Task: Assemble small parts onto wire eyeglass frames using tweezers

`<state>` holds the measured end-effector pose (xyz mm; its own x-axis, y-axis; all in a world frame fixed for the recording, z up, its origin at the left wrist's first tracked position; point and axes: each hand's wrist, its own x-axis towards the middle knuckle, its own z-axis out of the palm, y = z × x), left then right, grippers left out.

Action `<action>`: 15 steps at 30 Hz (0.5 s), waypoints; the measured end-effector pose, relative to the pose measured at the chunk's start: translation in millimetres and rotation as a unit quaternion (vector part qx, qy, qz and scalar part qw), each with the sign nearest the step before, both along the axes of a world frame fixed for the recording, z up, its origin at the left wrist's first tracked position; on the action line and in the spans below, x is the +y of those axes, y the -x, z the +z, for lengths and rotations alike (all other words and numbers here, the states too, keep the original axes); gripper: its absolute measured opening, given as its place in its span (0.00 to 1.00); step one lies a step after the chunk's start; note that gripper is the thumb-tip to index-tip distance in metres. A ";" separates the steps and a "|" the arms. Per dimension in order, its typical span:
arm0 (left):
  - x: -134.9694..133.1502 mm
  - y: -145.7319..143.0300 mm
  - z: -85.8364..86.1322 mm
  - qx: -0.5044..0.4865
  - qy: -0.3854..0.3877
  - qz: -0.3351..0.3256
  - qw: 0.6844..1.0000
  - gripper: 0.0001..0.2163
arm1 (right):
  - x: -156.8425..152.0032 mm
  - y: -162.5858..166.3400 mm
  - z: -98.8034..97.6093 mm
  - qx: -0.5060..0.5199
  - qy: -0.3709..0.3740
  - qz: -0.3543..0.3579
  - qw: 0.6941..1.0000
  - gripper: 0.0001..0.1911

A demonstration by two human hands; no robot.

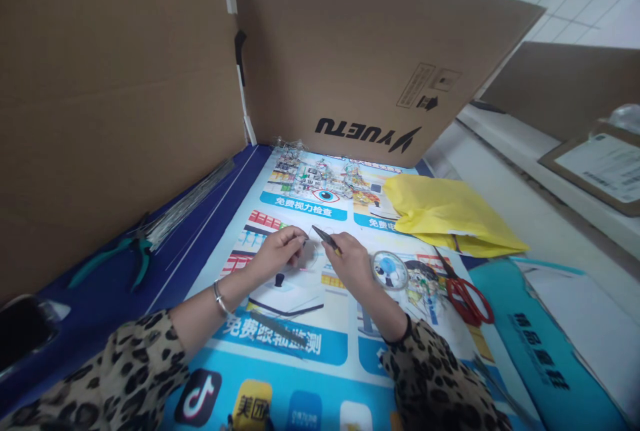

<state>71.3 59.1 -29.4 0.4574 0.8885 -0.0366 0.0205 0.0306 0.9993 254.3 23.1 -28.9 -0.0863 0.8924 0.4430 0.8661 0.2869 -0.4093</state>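
Over the printed poster, my right hand (350,264) is wrapped round a pair of needle-nose pliers (325,237), whose dark jaws point up and left. My left hand (280,250) is closed in a pinch just left of the pliers' tip. A thin wire (309,232) shows faintly between the fingertips and the jaws; its ends are too fine to follow. Close to my right hand lies a round clear dish (389,270) with small contents I cannot name. Red-handled scissors (467,298) rest farther right.
Cardboard walls (350,51) stand behind and at the left. A wire bundle (187,201) and teal-handled pliers (107,261) lie left. Tangled wire pieces (320,174) cover the poster's far end. At right are a yellow bag (445,211) and a teal packet (530,324).
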 end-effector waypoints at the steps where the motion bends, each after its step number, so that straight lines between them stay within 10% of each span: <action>1: -0.1 0.0 -0.3 0.000 0.001 -0.004 1.000 0.10 | 0.1 -0.1 -0.3 -0.001 -0.003 0.000 1.000 0.08; 15: -1.4 0.1 7.3 -0.005 0.047 -0.020 0.999 0.12 | 0.6 -0.3 -2.6 0.011 -0.018 -0.003 1.000 0.08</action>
<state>71.1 57.7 -22.1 0.4939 0.8620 -0.1143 0.0144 0.1233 0.9923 254.7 23.7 -31.5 -0.0701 0.8759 0.4773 0.8591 0.2962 -0.4174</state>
